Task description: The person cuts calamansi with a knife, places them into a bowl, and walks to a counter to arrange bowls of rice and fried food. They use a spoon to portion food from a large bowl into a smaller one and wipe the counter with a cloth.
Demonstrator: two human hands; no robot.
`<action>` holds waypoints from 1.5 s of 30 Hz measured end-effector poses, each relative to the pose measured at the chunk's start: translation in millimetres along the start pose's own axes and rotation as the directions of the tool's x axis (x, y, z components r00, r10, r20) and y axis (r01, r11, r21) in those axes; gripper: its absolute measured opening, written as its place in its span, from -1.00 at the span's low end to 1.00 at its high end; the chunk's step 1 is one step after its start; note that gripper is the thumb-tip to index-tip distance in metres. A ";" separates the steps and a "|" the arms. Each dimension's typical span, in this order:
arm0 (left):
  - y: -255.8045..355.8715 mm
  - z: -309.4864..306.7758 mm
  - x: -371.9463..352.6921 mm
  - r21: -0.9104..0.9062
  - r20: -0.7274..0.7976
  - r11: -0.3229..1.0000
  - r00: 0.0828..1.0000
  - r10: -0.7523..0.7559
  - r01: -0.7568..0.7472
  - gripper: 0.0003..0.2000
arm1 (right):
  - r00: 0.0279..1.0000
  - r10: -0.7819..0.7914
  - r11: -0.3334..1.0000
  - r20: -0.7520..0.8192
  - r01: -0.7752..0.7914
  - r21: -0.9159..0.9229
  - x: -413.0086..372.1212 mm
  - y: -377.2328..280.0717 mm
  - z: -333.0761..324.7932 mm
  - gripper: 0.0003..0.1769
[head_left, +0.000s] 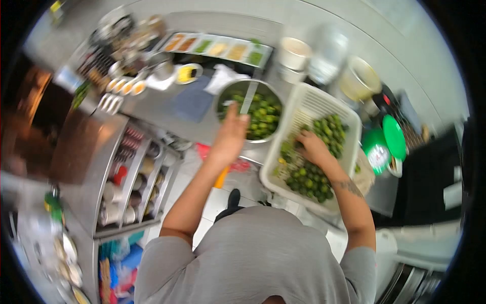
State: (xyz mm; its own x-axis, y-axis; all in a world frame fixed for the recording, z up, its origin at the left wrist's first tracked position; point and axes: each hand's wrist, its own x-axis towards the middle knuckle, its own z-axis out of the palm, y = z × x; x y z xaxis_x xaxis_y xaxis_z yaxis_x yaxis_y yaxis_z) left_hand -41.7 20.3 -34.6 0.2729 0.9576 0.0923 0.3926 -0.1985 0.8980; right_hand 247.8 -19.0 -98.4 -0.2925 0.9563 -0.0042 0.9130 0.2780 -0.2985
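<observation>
My left hand (232, 133) is over the near left rim of a round metal pot (277, 96), closed at the grip end of a flat grey blade that looks like a knife (250, 96). Cut green limes (262, 117) fill much of the pot. To its right is a cream plastic crate (273, 175) with whole small limes (308, 181) heaped along its near and right sides. My right hand (313, 147) reaches down into the crate, fingers curled among the limes. Its fingertips are hidden, so what they grip cannot be made out.
A tray of sauces and chopped garnishes (217, 48) is at the back of the steel counter (147, 104). White tubs (294, 53) and a cloudy bucket (360, 78) stand behind the crate. A green-lidded container (394, 137) is to the right. Shelves (136, 177) fill the left.
</observation>
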 end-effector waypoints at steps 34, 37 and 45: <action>44.9 87.0 -65.6 -0.308 0.242 0.943 0.949 0.204 -0.125 -0.44 | 0.994 0.094 0.047 -0.051 0.047 0.998 -38.2 -32.3 -41.8 -0.44; 44.7 92.3 -62.3 -0.358 0.194 0.911 0.938 0.288 -0.206 -0.41 | 0.964 0.267 -0.016 -0.002 0.007 1.000 -45.2 -37.3 -41.9 -0.51; 66.2 67.9 -54.5 -0.488 0.541 0.831 0.840 0.050 0.265 -0.43 | 0.944 0.330 -0.172 -0.013 0.074 0.982 -57.9 -56.4 -44.3 -0.64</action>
State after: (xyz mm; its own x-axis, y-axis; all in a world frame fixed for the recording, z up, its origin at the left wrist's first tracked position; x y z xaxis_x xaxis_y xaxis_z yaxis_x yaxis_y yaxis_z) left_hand 29.0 -59.1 -9.4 0.7239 0.6810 -0.1103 -0.0299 0.1908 0.9812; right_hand 225.8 -86.1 -39.0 0.0290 0.9955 -0.0901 -0.4573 -0.0669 -0.8868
